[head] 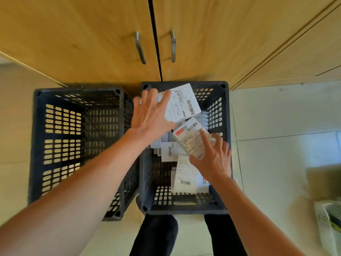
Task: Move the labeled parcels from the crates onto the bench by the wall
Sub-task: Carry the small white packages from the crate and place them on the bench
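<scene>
Wooden cabinet doors [110, 43] at 12 o'clock; left hand [151, 115] gripping white labeled parcel [181, 102], right hand [212, 156] pinching second white parcel [191, 139] inside dark plastic crate [226, 111]; next, lifting both out.

Two dark crates [77, 145] [184, 206] sit side by side on the pale tiled floor [276, 135]

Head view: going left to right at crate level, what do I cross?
Left crate, holding no parcels that show → left hand gripping a white labeled parcel → right hand on a red-marked parcel in the right crate → white basket.
</scene>
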Tool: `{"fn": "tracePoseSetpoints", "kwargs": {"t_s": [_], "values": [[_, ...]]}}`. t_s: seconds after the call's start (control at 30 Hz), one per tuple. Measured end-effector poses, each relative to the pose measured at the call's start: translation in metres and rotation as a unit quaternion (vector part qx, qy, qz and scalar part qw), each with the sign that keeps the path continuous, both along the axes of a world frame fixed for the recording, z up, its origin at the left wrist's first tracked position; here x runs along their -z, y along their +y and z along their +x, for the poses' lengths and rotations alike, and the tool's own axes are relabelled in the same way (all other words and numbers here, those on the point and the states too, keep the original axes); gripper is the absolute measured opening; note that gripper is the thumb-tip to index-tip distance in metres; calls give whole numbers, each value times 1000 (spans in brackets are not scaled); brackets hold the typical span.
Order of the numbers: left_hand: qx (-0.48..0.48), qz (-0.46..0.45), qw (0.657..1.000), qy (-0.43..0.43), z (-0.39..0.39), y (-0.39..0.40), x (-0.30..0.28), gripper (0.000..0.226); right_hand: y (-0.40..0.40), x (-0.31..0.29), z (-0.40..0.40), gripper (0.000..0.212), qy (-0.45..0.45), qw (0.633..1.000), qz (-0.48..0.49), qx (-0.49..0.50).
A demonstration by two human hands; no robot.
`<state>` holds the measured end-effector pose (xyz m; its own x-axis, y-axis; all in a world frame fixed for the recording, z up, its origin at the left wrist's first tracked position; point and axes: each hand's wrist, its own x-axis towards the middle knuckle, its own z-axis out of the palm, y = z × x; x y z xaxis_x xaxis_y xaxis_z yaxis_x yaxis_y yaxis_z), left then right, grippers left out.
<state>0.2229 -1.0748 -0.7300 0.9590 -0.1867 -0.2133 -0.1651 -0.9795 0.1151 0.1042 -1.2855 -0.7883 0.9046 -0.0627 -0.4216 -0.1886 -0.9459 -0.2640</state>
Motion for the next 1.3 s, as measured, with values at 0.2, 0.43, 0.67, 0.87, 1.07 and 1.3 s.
{"fn": "tracePoseSetpoints", "kwargs": {"t_s": [0.2, 0.43, 0.67, 0.87, 1.07, 1.3], "values": [[-94, 4, 995, 14, -57, 25, -100, 94, 7, -110, -21, 92, 1, 999, 31, 40], [-200, 1, 980, 12, -124, 51, -223, 97, 28, -235, -29, 91, -42, 996, 77, 20], [-315, -1, 949, -22, -195, 83, -329, 93, 66, -347, -57, 97, -75, 995, 68, -24], [-412, 2, 910, -38, -265, 125, -404, 88, 111, -420, -84, 92, -91, 988, 90, -90], [-511, -1, 858, -55, -354, 189, -453, 87, 196, -484, -126, 91, -106, 972, 109, -178], [-609, 1, 788, -92, -466, 294, -487, 89, 334, -534, -193, 91, -131, 937, 129, -296]]}}
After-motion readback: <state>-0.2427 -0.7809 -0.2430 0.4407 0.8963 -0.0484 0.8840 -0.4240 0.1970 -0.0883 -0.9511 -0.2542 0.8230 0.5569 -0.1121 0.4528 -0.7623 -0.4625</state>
